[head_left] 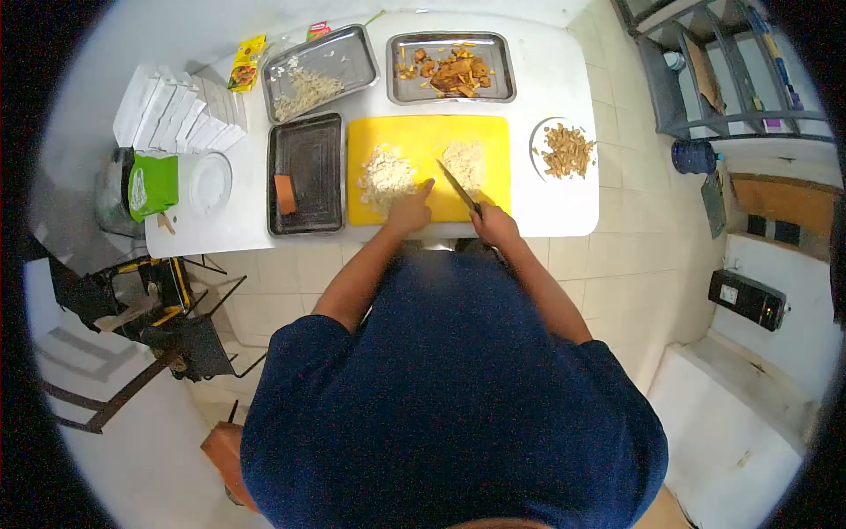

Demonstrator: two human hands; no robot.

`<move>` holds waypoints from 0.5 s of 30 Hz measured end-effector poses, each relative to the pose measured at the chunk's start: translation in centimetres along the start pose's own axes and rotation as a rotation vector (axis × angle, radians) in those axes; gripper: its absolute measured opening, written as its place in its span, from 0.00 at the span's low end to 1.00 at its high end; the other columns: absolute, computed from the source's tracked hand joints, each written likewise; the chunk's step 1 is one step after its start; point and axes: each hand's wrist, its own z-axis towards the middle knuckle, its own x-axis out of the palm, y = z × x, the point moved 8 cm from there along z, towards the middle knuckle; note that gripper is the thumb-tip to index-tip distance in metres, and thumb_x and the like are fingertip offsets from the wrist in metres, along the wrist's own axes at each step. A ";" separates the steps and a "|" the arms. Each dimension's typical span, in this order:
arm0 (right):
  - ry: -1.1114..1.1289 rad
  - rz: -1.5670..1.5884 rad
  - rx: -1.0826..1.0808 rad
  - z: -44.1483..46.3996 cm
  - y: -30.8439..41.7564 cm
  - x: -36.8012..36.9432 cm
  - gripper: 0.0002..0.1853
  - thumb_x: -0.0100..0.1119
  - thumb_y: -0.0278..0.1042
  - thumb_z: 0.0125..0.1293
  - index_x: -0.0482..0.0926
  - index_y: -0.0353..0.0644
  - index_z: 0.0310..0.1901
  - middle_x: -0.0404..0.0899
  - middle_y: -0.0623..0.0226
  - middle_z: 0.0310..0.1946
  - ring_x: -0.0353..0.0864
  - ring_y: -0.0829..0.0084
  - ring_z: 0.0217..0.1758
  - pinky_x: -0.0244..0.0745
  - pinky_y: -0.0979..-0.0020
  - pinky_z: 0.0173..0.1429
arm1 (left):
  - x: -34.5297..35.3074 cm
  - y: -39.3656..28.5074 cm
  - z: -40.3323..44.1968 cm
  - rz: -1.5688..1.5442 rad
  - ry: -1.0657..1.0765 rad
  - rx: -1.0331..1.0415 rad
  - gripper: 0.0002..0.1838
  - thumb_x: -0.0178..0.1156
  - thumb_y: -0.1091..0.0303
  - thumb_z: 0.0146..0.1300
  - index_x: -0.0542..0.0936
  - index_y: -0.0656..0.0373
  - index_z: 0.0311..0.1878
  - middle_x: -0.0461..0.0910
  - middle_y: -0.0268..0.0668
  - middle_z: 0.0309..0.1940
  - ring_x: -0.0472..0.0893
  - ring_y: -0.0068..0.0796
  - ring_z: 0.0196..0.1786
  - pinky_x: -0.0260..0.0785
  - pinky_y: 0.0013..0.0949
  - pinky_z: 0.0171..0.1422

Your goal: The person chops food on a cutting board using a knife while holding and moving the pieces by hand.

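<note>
A yellow cutting board [429, 214] lies at the table's near edge, with two heaps of pale chopped food on it. The left heap [388, 176] is coarser; the right heap [464, 165] looks finer. My right hand [498, 226] is closed round the handle of a knife [458, 187], whose blade slants up and left along the right heap's edge. Beside the left heap, my left hand [411, 210] rests low on the board, index finger stretched toward the blade. A tiny pale spot shows at that fingertip; its other fingers are partly hidden.
Left of the board sits a dark tray [307, 196] holding an orange-brown block [285, 194]. Behind are a tray of pale shreds [308, 93] and a tray of browned pieces [454, 72]. A plate of brown strips [568, 152] stands right; white boxes [181, 110] stand left.
</note>
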 end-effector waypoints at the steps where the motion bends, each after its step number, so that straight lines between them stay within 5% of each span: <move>1: -0.002 -0.020 -0.008 -0.1 0.4 -0.3 0.18 0.47 0.47 0.69 0.74 0.36 0.40 0.80 0.44 0.34 0.81 0.46 0.40 0.75 0.50 0.44 | -0.1 0.0 -0.1 0.000 0.013 -0.011 0.41 0.49 0.62 0.56 0.48 0.36 0.75 0.82 0.55 0.35 0.81 0.56 0.38 0.72 0.53 0.47; 15: -0.009 -0.210 -0.033 1.4 0.8 0.7 0.12 0.46 0.36 0.64 0.80 0.40 0.39 0.83 0.52 0.34 0.85 0.54 0.36 0.79 0.52 0.39 | 0.4 0.4 0.7 0.119 0.092 -0.057 0.40 0.49 0.60 0.58 0.50 0.33 0.75 0.82 0.54 0.41 0.82 0.52 0.44 0.73 0.51 0.51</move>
